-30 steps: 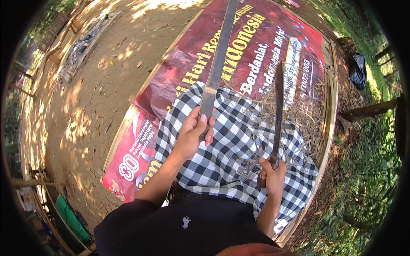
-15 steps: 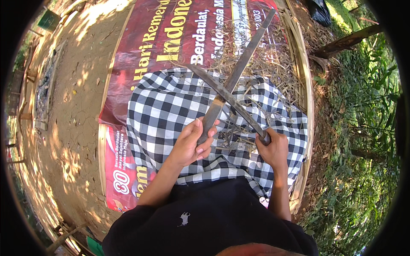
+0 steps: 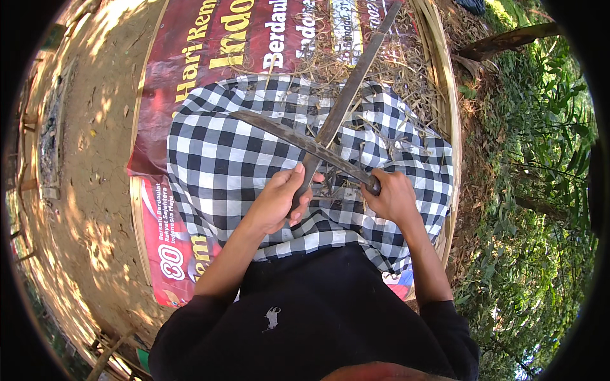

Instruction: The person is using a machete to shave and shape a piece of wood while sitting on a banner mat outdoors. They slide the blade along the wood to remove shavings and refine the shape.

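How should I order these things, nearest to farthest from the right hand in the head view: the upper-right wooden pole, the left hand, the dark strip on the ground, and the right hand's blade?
1. Blade: gripped in the right hand.
2. Left hand: to its left.
3. Wooden pole: upper right.
4. Dark strip: far left, on the ground.

The left hand (image 3: 283, 195) grips the near end of a long dark flat bar (image 3: 351, 89), which slants away to the far right. The right hand (image 3: 391, 195) holds a knife (image 3: 279, 132) by its handle; its blade points far left, crossing over the bar. Beneath lies a black-and-white checked cloth (image 3: 219, 152), with a red banner (image 3: 152, 120) beyond, dry shavings (image 3: 394, 82) scattered at far right, bare ground (image 3: 95, 146) left and green plants (image 3: 527, 165) right.
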`<act>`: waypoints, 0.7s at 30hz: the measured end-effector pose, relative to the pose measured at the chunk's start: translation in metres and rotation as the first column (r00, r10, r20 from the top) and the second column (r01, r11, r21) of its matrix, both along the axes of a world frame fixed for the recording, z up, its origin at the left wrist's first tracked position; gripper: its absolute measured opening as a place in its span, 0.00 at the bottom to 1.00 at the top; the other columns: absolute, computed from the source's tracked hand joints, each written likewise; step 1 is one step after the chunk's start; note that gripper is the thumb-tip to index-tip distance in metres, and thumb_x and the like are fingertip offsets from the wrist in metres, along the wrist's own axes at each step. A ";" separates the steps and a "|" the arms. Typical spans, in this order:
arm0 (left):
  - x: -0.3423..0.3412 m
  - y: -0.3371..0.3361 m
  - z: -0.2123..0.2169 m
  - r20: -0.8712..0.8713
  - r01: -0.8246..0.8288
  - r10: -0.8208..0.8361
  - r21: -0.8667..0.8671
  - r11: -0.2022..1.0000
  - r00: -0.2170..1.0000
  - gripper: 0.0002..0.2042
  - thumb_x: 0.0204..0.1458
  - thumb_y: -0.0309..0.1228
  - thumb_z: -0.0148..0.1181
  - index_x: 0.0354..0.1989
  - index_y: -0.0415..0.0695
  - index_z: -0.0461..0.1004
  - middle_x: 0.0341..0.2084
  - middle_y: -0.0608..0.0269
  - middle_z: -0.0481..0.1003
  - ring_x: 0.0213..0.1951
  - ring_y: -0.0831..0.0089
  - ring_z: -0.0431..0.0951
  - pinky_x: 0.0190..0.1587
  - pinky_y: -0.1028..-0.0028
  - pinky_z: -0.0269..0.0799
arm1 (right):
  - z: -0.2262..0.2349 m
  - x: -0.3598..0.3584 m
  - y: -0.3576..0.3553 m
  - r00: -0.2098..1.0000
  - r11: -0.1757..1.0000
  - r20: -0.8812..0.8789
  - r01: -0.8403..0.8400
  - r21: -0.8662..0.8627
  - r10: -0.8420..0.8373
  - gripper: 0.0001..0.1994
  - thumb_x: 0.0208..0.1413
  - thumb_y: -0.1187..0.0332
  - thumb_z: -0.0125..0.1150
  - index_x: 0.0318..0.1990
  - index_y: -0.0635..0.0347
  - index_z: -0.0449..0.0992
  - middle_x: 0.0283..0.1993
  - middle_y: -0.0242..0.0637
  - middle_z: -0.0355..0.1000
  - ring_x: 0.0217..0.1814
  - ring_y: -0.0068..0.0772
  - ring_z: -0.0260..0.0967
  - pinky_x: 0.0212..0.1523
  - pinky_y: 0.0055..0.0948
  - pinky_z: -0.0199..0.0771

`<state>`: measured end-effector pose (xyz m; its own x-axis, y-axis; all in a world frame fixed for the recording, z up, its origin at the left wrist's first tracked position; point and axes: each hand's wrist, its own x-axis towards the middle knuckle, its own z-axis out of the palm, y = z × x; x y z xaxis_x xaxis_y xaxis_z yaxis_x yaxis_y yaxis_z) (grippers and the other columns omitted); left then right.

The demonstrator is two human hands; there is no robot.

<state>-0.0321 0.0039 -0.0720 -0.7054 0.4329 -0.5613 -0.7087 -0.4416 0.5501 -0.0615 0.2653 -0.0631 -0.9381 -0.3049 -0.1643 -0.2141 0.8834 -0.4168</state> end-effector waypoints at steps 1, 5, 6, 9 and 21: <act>0.000 -0.001 -0.002 -0.040 0.042 -0.045 -0.078 0.996 0.998 0.24 0.71 0.46 0.38 0.50 0.33 0.67 0.19 0.68 0.65 0.12 0.83 0.62 0.12 0.79 0.59 | -0.003 -0.003 0.001 1.000 1.000 0.025 -0.005 -0.006 0.006 0.10 0.46 0.65 0.65 0.22 0.63 0.74 0.17 0.50 0.69 0.23 0.59 0.70 0.29 0.49 0.71; 0.004 0.003 -0.002 -0.090 0.077 -0.097 -0.203 0.976 0.991 0.22 0.71 0.47 0.38 0.43 0.36 0.66 0.17 0.72 0.60 0.10 0.85 0.58 0.10 0.81 0.57 | -0.015 -0.013 0.006 0.992 0.998 0.124 -0.041 0.056 0.034 0.10 0.46 0.63 0.66 0.31 0.60 0.80 0.22 0.51 0.75 0.28 0.58 0.75 0.35 0.49 0.77; 0.005 0.003 -0.003 -0.082 0.080 -0.097 -0.193 0.978 0.992 0.22 0.71 0.47 0.38 0.43 0.37 0.66 0.17 0.72 0.60 0.10 0.86 0.58 0.10 0.81 0.56 | -0.017 -0.014 0.006 0.993 0.999 0.113 -0.042 0.033 0.038 0.09 0.45 0.64 0.66 0.28 0.61 0.78 0.21 0.51 0.73 0.28 0.59 0.73 0.35 0.49 0.75; 0.010 0.004 0.002 -0.063 0.068 -0.077 -0.141 0.988 0.995 0.21 0.71 0.46 0.38 0.41 0.37 0.65 0.17 0.72 0.60 0.10 0.86 0.57 0.11 0.81 0.56 | -0.023 -0.017 0.008 0.994 0.998 0.082 -0.066 -0.011 0.067 0.09 0.44 0.67 0.66 0.24 0.62 0.74 0.19 0.52 0.70 0.27 0.61 0.71 0.34 0.50 0.71; 0.032 -0.018 0.001 -0.021 0.094 -0.094 -0.003 0.996 0.995 0.19 0.72 0.43 0.37 0.50 0.37 0.65 0.20 0.66 0.68 0.13 0.80 0.66 0.15 0.78 0.66 | -0.020 -0.123 0.114 0.887 0.887 -0.174 0.449 0.112 -0.427 0.13 0.48 0.66 0.61 0.23 0.70 0.74 0.21 0.54 0.71 0.24 0.54 0.71 0.31 0.47 0.71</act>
